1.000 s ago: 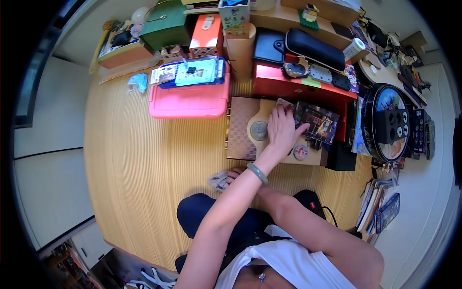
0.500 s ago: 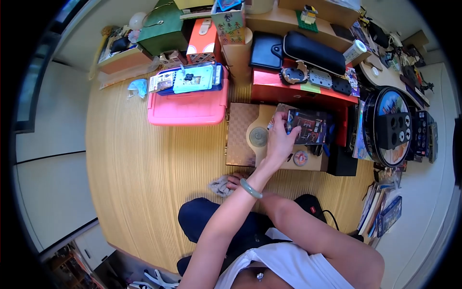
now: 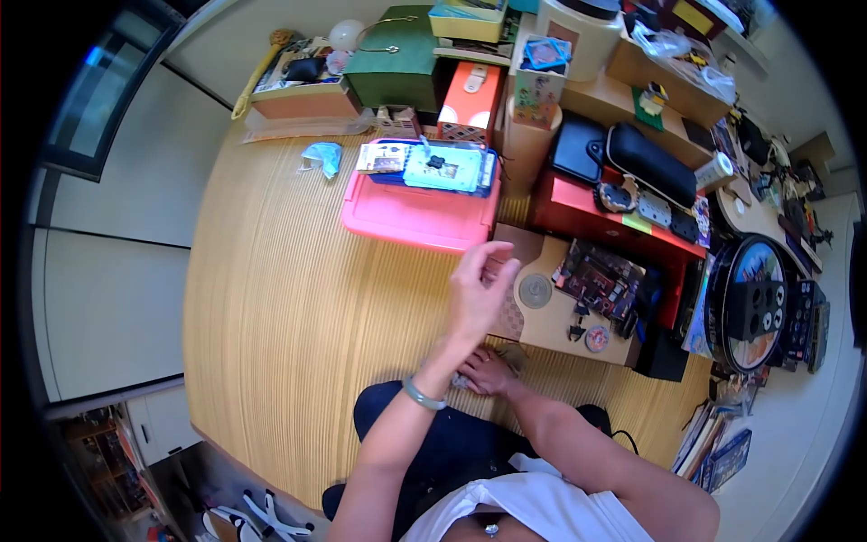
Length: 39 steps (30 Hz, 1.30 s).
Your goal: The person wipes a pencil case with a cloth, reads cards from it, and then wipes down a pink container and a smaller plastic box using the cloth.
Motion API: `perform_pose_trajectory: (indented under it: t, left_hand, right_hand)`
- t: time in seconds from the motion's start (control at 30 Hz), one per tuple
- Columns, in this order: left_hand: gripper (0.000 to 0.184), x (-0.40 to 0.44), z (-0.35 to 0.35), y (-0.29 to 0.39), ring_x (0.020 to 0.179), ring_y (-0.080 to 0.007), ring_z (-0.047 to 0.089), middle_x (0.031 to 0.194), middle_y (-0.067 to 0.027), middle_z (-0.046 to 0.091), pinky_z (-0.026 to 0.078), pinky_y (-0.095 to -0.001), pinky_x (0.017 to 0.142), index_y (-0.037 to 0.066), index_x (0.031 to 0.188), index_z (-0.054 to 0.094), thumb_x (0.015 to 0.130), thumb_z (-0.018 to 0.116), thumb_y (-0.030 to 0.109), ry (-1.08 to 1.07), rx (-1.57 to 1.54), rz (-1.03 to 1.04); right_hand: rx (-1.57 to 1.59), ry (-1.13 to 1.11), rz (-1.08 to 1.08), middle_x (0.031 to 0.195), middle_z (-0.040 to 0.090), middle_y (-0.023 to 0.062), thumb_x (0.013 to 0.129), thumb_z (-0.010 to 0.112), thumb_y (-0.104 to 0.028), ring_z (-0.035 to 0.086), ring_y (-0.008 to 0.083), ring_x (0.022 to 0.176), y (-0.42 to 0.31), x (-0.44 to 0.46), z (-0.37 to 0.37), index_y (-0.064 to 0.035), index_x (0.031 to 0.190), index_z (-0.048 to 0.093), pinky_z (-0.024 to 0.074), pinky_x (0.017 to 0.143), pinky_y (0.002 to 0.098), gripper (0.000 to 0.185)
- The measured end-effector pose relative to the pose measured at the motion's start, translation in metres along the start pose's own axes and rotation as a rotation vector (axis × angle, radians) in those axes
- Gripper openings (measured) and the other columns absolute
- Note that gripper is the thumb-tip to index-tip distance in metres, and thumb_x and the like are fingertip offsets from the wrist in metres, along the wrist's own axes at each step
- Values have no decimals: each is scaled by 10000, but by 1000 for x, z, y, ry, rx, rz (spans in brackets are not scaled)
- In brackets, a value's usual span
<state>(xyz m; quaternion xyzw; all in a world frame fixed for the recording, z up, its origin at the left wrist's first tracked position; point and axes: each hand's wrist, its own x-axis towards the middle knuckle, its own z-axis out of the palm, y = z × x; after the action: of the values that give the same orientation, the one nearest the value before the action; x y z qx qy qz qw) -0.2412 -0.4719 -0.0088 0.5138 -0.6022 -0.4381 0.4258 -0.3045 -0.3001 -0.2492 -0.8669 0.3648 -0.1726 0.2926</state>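
My left hand (image 3: 479, 296), with a pale green bangle (image 3: 424, 394) on the wrist, hovers beside the left edge of the brown box (image 3: 553, 322). Its fingers are bent, the thumb stands apart from them, and nothing shows between them. My right hand (image 3: 489, 371) is low over the mat, its fingers on a crumpled grey cloth (image 3: 461, 382), mostly hidden beneath the hand. On the box lie a dark picture-covered flat pack (image 3: 601, 278), a round grey disc (image 3: 535, 291), a small round badge (image 3: 597, 339) and small black pieces (image 3: 576, 331).
A pink lidded bin (image 3: 415, 217) with a blue tray (image 3: 483, 181) on top stands beyond my left hand. Behind the brown box is a red box (image 3: 591, 219) bearing black cases (image 3: 652, 163). A round tin (image 3: 748, 334) stands at right. A blue mask (image 3: 322, 159) lies on the striped mat (image 3: 271, 298).
My left hand has let go of the flat pack, which now lies on the brown box, and has moved left. My right hand covers more of the cloth. The view has shifted.
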Motion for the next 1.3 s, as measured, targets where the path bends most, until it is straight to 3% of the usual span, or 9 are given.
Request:
perform_pose_trajectory:
  t: [0.17,0.23,0.43,0.57,0.6,0.7,0.83,1.07,1.3]
  left_hand:
    - [216,70,-76,-13,771,-67,567,875,25,650,461,-227,689,57,1077,678,908,689,191,184,-107,24]
    - [232,107,-101,-9,829,-78,587,937,-25,660,474,-226,723,7,1087,661,932,664,179,223,-107,112]
    - [327,233,-161,-53,891,-98,617,1048,-69,682,480,-219,793,-29,1180,634,955,632,208,268,-331,-182]
    - [905,308,-173,-82,1128,-250,558,1321,-239,522,460,-296,919,-86,1410,360,828,738,495,233,-448,-505]
    - [905,321,-171,-82,1128,-250,558,1321,-239,522,460,-296,919,-86,1410,360,828,738,495,229,-453,-500]
    - [1180,353,-166,-84,1323,-365,388,1487,-276,322,344,-453,1090,17,1523,115,745,710,676,65,-585,-598]
    - [985,400,-165,-122,1331,-288,416,1485,-82,434,351,-473,1076,135,1479,371,751,641,741,-213,-787,-588]
    - [754,408,-158,-116,1210,-282,510,1356,-97,544,422,-463,997,117,1372,501,781,689,545,5,-782,-624]
    - [719,413,-154,-118,1147,-277,547,1292,-105,583,451,-444,960,93,1342,516,780,692,506,49,-782,-554]
  right_hand:
    - [-108,59,-16,1253,491,84,743,646,-345,449,321,1160,-1,1,-3,-172,1178,555,403,964,473,477]
    - [-104,51,-30,1230,485,81,742,648,-347,449,317,1144,1,1,-2,-176,1166,554,419,935,471,467]
    - [-113,29,-21,1251,485,76,759,635,-363,464,313,1136,2,-2,0,-195,1179,561,457,893,452,459]
    - [-161,22,-41,1237,494,57,754,636,-385,466,294,1117,3,-1,3,-211,1182,563,449,877,419,468]
    - [-169,-11,-51,1201,500,49,754,632,-397,466,276,1075,5,0,2,-212,1174,564,437,853,397,464]
    - [-189,-52,-55,1203,480,49,770,617,-398,461,268,1054,4,1,-1,-217,1206,538,437,840,395,478]
    - [-172,-48,-43,1208,469,51,779,618,-413,457,274,1033,6,-1,4,-211,1217,527,454,825,404,490]
    - [-91,-43,-47,1168,486,54,762,638,-400,470,283,1042,8,-3,5,-191,1204,545,461,842,418,498]
    - [-109,-17,-49,1180,492,32,764,638,-387,448,271,1038,8,-3,7,-196,1203,534,464,819,395,490]
